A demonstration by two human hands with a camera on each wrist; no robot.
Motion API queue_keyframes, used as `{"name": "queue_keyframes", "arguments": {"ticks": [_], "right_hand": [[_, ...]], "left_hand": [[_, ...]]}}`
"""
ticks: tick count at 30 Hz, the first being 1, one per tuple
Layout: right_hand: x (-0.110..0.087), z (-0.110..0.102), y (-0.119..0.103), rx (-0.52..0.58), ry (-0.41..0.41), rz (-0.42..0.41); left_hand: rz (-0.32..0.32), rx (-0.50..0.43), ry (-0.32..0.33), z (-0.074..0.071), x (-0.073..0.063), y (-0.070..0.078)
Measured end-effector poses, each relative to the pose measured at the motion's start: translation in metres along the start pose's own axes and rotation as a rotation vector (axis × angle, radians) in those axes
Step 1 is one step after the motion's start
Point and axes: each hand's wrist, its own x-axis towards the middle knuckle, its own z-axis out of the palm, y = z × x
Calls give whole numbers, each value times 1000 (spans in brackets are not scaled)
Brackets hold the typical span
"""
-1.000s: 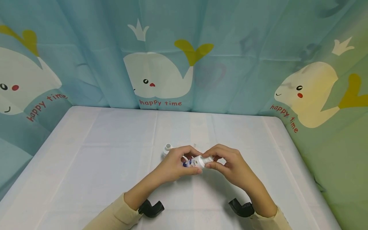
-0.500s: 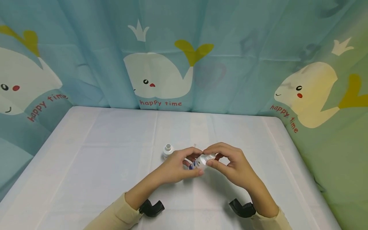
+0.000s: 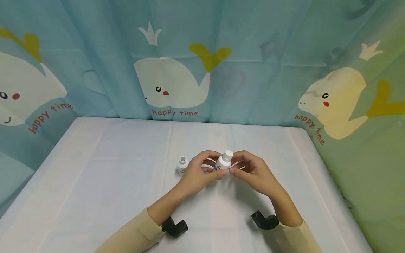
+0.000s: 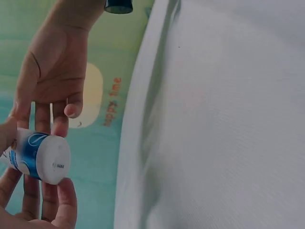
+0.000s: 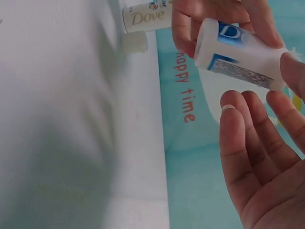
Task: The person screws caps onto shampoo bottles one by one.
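A white Dove bottle [image 3: 223, 163] with a blue label and its white cap on stands nearly upright between my hands. My left hand [image 3: 195, 177] grips its body, thumb across the front and fingers behind. On the bottle's other side, my right hand [image 3: 257, 172] is held with fingers lightly bent, its thumb tip at the bottle. The right wrist view has that thumb [image 5: 295, 71] overlapping the bottle's upper end, the other fingers spread below. Beyond my left hand a second Dove bottle [image 3: 182, 165] stands on the table with its mouth uncapped.
A short white cylinder like a cap [image 5: 135, 43] stands near the second bottle. The table [image 3: 126, 158] has a white cloth. Behind and beside it hangs a blue-green curtain [image 3: 253, 102] printed with whales. A black mount [image 3: 265, 221] sits at each wrist.
The held bottle has swung from lying tilted rightward to nearly upright and moved slightly away. My right fingers have left its cap, which now shows in full.
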Motion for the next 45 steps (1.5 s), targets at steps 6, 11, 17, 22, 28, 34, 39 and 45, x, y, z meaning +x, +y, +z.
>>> {"name": "queue_keyframes", "arguments": {"ticks": [6,11,17,22,28,34,39,45], "right_hand": [[-1,-9,8,26,23,26],[-1,-15,14,-2,26,24],[-1,-15,22,-33,20,63],[0,-14,27,-78,16,74],[0,-13,27,-105,-5,99],[0,-13,27,-112,-12,118],[-1,-14,26,-136,-7,123],[-2,-15,12,-237,101,74]], "left_hand": [[5,-62,-44,11,12,-2],[7,-8,-48,16,21,-4],[-21,55,-34,20,28,-14],[-48,77,-45,23,31,-21],[-65,102,-49,25,33,-27],[-72,113,-52,26,33,-31],[-93,120,-62,23,28,-29],[-11,130,-45,1,8,-4]]}}
